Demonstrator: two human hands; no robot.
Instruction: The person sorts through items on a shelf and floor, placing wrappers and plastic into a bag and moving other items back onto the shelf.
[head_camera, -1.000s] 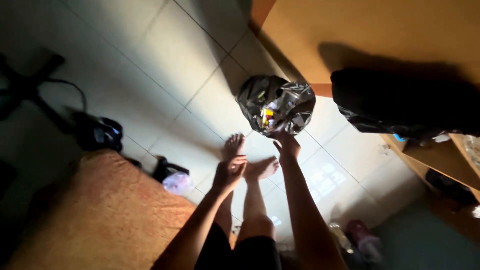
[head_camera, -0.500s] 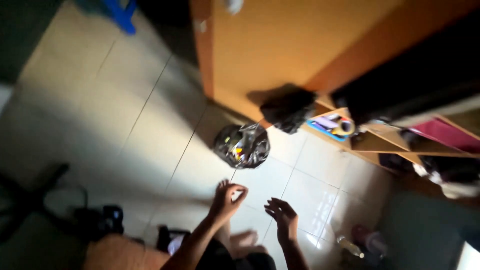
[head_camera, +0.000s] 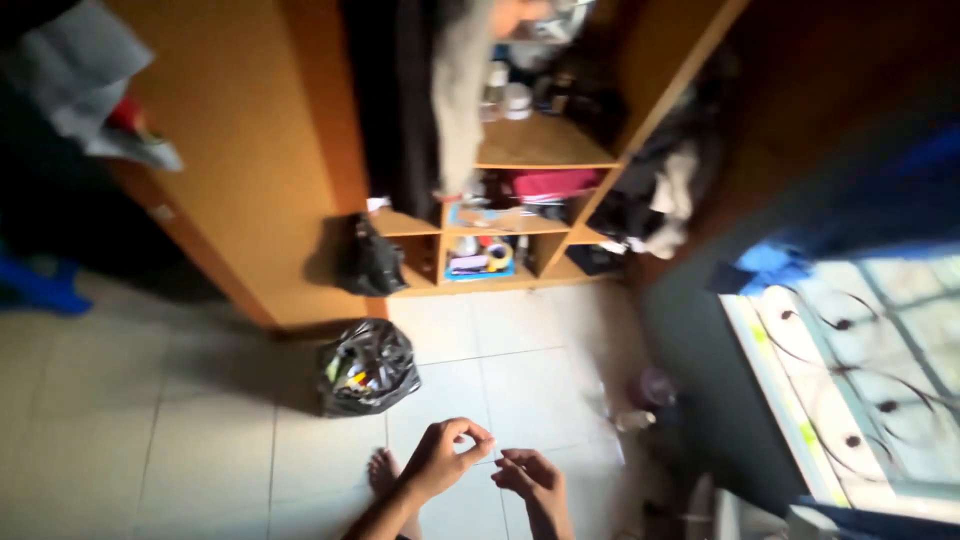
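Note:
My left hand (head_camera: 445, 457) is raised in front of me, thumb and forefinger pinched together; whether anything small sits between them is not visible. My right hand (head_camera: 527, 477) is beside it, palm up, fingers loosely curled and apart, holding nothing. Both hover over the pale tiled floor (head_camera: 180, 440). A black plastic trash bag (head_camera: 367, 368), open and full of scraps, stands on the tiles just beyond and left of my hands. One of my bare feet (head_camera: 383, 472) shows below the left hand.
A wooden wardrobe (head_camera: 250, 170) with open shelves (head_camera: 540, 150) of clothes and clutter fills the back. A second black bag (head_camera: 372, 262) hangs at its low shelf. A barred window (head_camera: 860, 370) is at right. Bottles (head_camera: 640, 400) lie by the wall.
My right hand let go of the trash bag's rim. The view swung up from the floor to the wardrobe and window. Both hands rose together in front of me.

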